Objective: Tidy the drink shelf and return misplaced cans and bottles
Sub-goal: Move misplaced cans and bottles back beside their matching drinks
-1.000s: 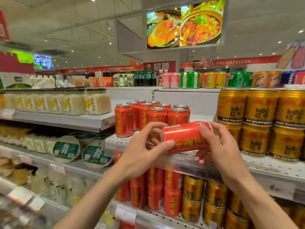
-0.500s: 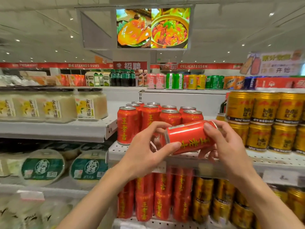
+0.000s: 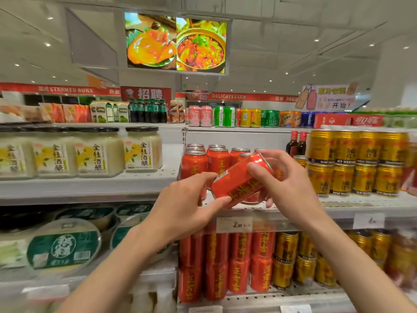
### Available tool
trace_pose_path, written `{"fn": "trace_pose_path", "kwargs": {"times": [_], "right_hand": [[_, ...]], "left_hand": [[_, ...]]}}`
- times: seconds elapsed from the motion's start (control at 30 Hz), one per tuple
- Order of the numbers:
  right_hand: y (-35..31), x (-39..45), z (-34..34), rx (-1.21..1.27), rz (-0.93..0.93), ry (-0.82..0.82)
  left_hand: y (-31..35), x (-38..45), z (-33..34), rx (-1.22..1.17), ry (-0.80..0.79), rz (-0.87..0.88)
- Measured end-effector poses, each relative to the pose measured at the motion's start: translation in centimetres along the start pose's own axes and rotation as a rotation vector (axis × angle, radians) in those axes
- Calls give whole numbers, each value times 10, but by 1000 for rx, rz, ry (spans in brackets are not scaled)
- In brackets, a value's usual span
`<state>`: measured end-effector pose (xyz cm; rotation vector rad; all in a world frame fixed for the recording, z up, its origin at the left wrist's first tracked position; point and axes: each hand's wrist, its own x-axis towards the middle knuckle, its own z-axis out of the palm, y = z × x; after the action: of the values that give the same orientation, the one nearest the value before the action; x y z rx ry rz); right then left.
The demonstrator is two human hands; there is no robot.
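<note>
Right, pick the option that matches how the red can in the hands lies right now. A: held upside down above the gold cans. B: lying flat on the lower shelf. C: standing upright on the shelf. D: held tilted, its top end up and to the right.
D: both the left hand and the right hand grip the red can, which slants with its rimmed top up to the right, off the shelf.

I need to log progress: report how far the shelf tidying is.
Done: red cans stand upright in rows beside the gold cans. In hand: left hand and right hand hold a tilted red can. Left: standing it on the shelf.
</note>
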<state>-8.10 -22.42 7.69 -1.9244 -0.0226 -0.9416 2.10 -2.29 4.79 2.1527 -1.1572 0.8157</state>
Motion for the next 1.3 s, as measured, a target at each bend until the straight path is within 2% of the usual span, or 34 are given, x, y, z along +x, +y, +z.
{"fn": "trace_pose_path", "kwargs": {"times": [0.13,0.27,0.4,0.5,0.7,0.93,1.07,1.17,1.3], "right_hand": [[-15,23,12,-271,-124,-28],[-16,45,25,-584,-275,-92],[-10,60,42,-787,-339,-203],[-7,69,53,-918,-370,-221],[1,68,47,-832,-345,-270],[6,62,47,-748,-408,-249],[18,53,30,-652,-450,-162],[34,44,12,-733,-442,-46],[54,36,5,-892,-337,-76]], "left_hand": [[-6,6,-13,225,93,154],[-16,23,-24,386,169,182],[-24,42,-21,400,54,64],[-28,50,-17,380,-38,-27],[-31,51,-15,355,-27,-42],[-33,50,-12,359,-13,-47],[-28,53,-11,425,-57,-58],[-23,60,-5,476,-116,-75],[-19,64,4,540,-134,-104]]}}
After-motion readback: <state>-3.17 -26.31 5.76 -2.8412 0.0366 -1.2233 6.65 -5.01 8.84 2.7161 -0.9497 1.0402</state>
